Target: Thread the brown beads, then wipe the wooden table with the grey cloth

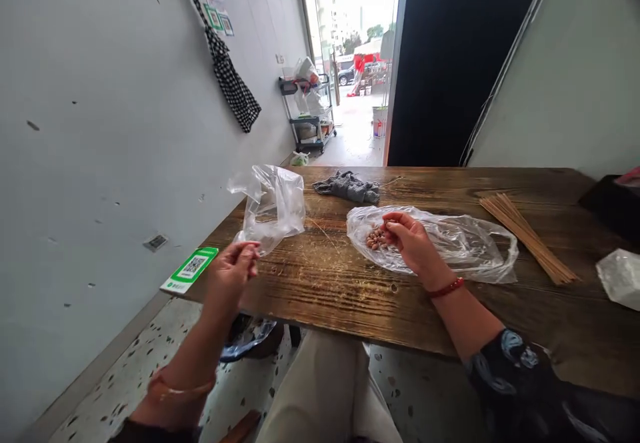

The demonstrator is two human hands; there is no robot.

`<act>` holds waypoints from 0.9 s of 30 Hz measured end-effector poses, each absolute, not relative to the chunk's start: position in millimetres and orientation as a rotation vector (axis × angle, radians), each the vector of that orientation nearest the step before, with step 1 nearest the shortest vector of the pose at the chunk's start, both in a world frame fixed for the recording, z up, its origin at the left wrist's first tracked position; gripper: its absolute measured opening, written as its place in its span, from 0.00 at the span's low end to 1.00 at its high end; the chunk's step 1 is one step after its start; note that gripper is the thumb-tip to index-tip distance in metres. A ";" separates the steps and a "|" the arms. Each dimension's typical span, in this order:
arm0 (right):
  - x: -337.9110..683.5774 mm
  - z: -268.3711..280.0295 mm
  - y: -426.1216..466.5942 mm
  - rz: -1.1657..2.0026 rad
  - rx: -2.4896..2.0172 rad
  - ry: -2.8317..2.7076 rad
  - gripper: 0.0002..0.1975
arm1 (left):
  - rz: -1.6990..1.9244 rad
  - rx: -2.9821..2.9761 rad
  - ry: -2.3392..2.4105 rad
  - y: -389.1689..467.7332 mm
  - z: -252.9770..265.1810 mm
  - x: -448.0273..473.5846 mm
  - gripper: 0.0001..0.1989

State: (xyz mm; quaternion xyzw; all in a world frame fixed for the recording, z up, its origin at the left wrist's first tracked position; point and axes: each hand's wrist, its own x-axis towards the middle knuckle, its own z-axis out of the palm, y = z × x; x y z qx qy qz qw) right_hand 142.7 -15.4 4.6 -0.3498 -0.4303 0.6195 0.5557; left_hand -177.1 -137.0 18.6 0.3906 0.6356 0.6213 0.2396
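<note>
My left hand (235, 266) is off the table's left front edge, its fingers curled together. Just beyond its fingertips a crumpled clear plastic bag (280, 206) stands loosely on the table; whether the fingers hold anything is too small to make out. My right hand (407, 235) is pinched, thumb against fingers, above a second clear plastic bag (463, 246) lying flat. On that bag sits a small heap of brown, nut-like pieces (375, 240), partly covered by the hand. What lies in the right fingertips is hidden.
A bundle of thin wooden sticks (527, 236) lies to the right on the wooden table (320, 296). At the back rests a grey cloth (346, 187). A green QR-code card (193, 268) sits at the left corner, and a translucent white object (620, 276) at the far right.
</note>
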 end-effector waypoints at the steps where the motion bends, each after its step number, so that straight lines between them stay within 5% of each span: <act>1: 142.8 4.6 -15.3 1.470 -0.819 -1.029 0.14 | 1.659 1.103 1.612 -124.4 22.1 -157.3 0.15; 8: 141.4 -1.1 -11.9 1.419 -0.782 -1.131 0.17 | 1.335 1.263 1.145 -44.3 16.8 -39.4 0.13; 18: 143.2 -4.4 -0.3 0.806 -1.096 -1.318 0.09 | 1.146 1.138 0.848 0.5 3.6 5.0 0.19; 27: 140.5 -5.2 -8.4 1.054 -1.001 -1.355 0.10 | 1.142 1.125 0.797 -1.2 3.3 -6.6 0.19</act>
